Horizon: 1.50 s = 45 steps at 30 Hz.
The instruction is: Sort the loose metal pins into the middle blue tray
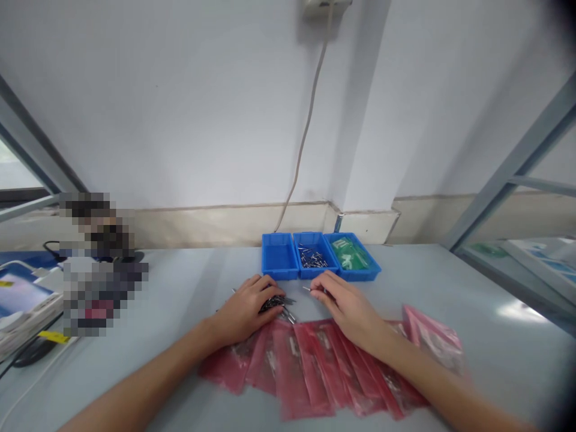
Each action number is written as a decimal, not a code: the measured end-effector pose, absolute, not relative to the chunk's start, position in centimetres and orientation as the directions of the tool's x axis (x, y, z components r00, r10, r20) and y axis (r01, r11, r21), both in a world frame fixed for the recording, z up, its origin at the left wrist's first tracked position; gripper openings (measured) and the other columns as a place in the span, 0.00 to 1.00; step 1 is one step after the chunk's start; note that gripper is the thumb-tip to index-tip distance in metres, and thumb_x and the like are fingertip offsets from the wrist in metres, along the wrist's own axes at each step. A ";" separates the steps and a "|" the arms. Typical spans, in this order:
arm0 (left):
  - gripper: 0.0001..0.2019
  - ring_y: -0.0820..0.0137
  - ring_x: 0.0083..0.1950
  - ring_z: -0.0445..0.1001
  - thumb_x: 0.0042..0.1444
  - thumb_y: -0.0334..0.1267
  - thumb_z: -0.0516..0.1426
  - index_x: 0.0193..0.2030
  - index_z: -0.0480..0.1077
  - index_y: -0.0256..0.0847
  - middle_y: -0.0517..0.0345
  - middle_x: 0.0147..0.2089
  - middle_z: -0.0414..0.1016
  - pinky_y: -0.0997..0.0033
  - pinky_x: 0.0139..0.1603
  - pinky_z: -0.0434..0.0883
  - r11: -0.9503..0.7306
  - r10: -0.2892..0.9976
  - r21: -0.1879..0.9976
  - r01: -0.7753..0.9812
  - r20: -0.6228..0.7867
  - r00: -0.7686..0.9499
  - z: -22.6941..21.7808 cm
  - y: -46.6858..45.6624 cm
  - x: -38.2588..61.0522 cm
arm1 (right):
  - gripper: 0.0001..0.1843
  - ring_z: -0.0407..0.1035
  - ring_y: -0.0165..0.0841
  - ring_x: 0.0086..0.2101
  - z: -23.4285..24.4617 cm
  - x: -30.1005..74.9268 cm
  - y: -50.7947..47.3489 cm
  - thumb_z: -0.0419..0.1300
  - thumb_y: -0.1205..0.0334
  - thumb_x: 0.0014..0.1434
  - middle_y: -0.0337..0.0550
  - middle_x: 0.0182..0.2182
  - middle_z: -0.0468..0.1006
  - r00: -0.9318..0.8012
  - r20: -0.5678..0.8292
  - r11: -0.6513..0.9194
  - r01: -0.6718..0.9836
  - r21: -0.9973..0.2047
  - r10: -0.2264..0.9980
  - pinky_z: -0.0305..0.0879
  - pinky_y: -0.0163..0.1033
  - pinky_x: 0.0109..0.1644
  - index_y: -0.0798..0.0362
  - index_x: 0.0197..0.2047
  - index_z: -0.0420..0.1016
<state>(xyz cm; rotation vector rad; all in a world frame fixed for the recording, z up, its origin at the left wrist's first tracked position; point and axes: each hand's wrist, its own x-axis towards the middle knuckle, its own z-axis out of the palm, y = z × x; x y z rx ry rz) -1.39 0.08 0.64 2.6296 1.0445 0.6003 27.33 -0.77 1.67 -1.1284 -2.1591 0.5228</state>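
Note:
My left hand rests on the table with its fingers curled over a small heap of thin metal pins. My right hand is beside it, thumb and forefinger pinched on a single metal pin that sticks out to the left. Under both wrists lies a fanned row of pink plastic bags. Just beyond the hands stand three blue trays: the left tray looks empty, the middle tray holds more pins, and the right tray holds green packets.
A pale cable hangs down the white wall to the table's back edge. At the left are a blurred-out object, a stack of papers and black cords. A metal frame post slants up at the right.

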 end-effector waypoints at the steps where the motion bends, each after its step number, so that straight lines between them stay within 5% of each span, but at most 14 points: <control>1: 0.11 0.58 0.57 0.72 0.77 0.41 0.58 0.61 0.74 0.45 0.51 0.57 0.75 0.52 0.62 0.72 -0.714 0.696 0.371 0.594 0.283 0.660 0.6 0.1 -1.4 | 0.09 0.73 0.39 0.45 1.7 27.3 -0.8 0.52 0.63 0.79 0.41 0.45 0.77 -0.428 0.350 0.550 0.578 -0.603 0.833 0.68 0.43 0.51 0.46 0.46 0.72; 45: 0.11 0.58 0.56 0.73 0.77 0.42 0.57 0.60 0.75 0.45 0.51 0.56 0.75 0.51 0.61 0.73 -0.721 0.689 0.381 0.579 0.305 0.658 0.6 0.1 -1.4 | 0.10 0.74 0.39 0.44 2.1 27.3 -0.7 0.52 0.64 0.79 0.42 0.43 0.78 -0.416 0.357 0.548 0.598 -0.585 0.836 0.70 0.45 0.49 0.47 0.45 0.72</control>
